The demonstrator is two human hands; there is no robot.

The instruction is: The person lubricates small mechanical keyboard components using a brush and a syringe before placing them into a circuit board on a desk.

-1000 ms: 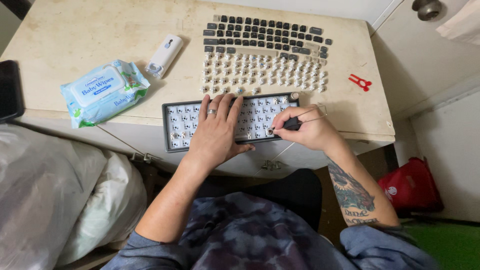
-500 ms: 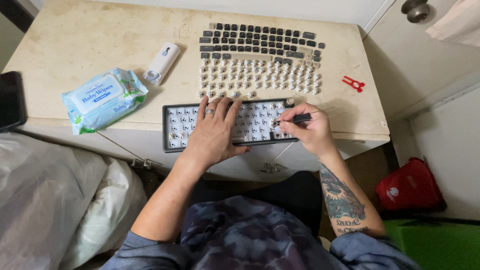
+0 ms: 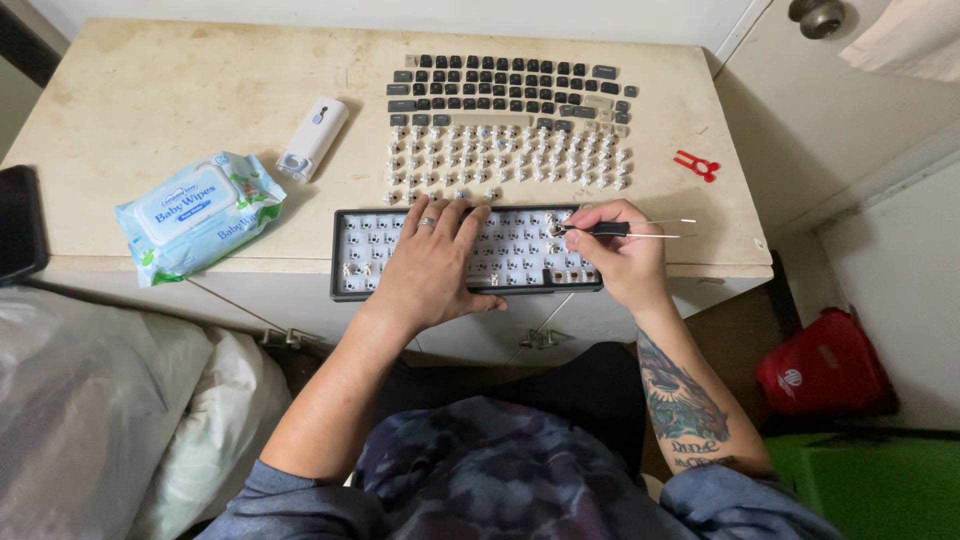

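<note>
Head view: the left hand (image 3: 432, 265) lies flat, fingers spread, on the stripped keyboard frame (image 3: 345, 270) at the counter (image 3: 150, 90) front edge. The right hand (image 3: 618, 255) has its grip closed around a thin black-handled wire puller (image 3: 625, 229) over the frame's right end. Rows of keycaps (image 3: 505, 85) and switches (image 3: 505, 155) sit just beyond.

A dark, rectangular keyboard frame (image 3: 345, 255) stripped of its keycaps lies flat along the table's near edge, its white plate exposed and partly covered by a flat palm, while a thin black-handled wire tool (image 3: 640, 229) is held level over its right end.
</note>
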